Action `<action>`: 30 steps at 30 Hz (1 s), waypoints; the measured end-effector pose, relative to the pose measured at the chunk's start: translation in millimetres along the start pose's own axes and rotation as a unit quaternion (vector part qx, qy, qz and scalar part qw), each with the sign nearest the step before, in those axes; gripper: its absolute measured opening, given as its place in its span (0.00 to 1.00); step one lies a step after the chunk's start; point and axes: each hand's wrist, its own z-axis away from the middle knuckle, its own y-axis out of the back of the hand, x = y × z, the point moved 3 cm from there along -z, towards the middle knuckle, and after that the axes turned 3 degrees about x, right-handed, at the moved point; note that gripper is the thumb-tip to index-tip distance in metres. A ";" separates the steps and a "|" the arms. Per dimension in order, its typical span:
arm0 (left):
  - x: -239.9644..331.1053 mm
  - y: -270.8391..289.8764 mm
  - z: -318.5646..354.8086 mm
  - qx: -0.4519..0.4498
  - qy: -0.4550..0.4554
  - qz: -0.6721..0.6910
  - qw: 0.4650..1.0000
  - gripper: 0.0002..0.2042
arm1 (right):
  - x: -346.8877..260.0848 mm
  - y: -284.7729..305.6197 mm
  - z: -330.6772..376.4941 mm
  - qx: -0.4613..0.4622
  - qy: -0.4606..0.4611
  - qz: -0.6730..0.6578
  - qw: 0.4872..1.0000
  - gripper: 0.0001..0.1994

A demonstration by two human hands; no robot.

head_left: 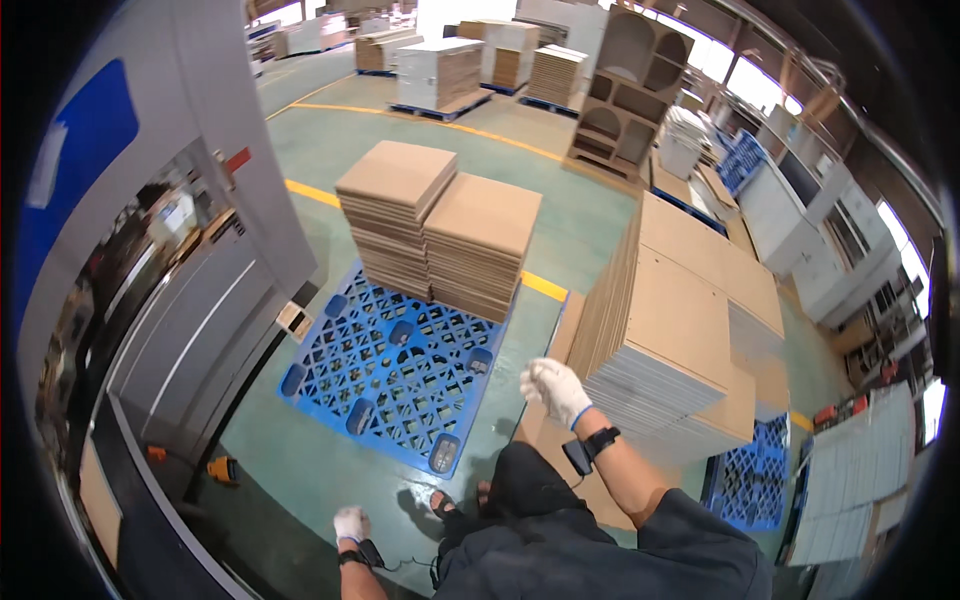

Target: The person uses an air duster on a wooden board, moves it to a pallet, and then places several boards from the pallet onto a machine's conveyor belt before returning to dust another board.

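Note:
My right hand (553,388), in a white knitted glove, is raised in front of me with its fingers curled in and nothing visible in them. It is nearest to the tall stack of brown-faced boards (680,315) on my right; contact with the stack cannot be made out. Low on the left, my gloved left hand (351,524) hangs beside my body, compact and curled, holding nothing that shows. Ahead of me a blue plastic pallet (385,365) lies on the floor. Two piles of brown panels stand on its far end, a taller left pile (397,175) and a lower right pile (483,215).
A grey machine (215,330) stands close on my left, with a yellow foot pedal (224,470) on the floor by it. Another blue pallet (752,480) shows under the right stack. Farther off are a brown shelf unit (632,95) and a white-sided stack (438,75).

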 end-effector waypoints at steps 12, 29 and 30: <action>389.2 -164.1 -74.0 -0.068 -0.118 0.162 0.977 0.15 | -73.8 59.7 -222.7 0.181 0.034 -0.099 0.978 0.17; 591.7 -523.0 -299.6 -0.081 0.069 0.169 0.980 0.22 | -110.2 274.4 -700.3 0.342 0.147 0.413 0.831 0.30; 595.5 -534.5 -310.1 -0.071 0.064 0.175 0.980 0.22 | -119.8 268.8 -716.6 0.353 0.166 0.436 0.811 0.31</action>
